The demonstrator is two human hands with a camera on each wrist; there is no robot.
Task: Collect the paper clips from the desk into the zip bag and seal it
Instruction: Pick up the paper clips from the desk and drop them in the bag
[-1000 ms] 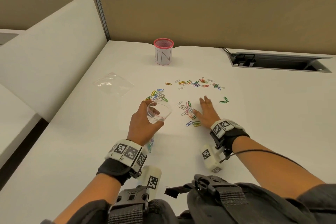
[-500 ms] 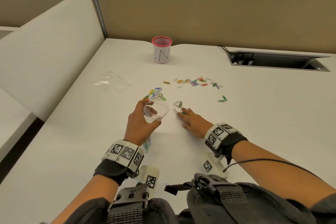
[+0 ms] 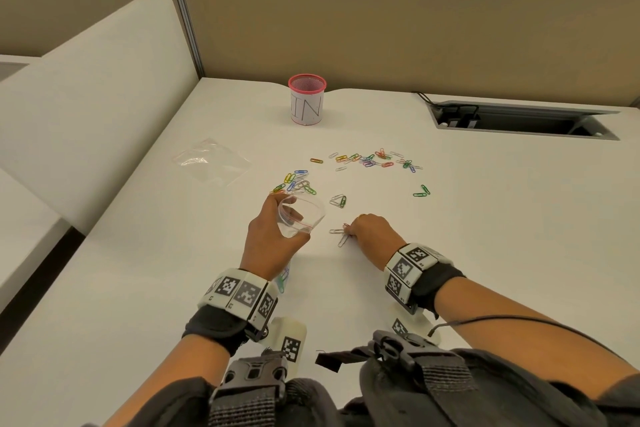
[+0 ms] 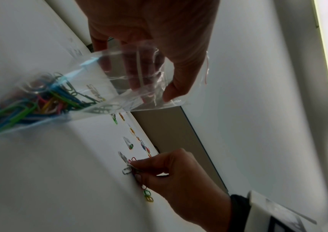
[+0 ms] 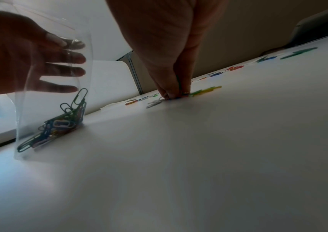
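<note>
Near the tabletop front edge, the right hand pinches paper clips. The left hand grips the zip bag, mouth open; next, lift and drop them in.

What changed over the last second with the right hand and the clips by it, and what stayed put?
The right hand went from lying flat on a small cluster of paper clips to dragging them toward the person, and now pinches them with curled fingers. The left hand still holds the zip bag open. The second bag, pink cup and far clips stayed.
</note>
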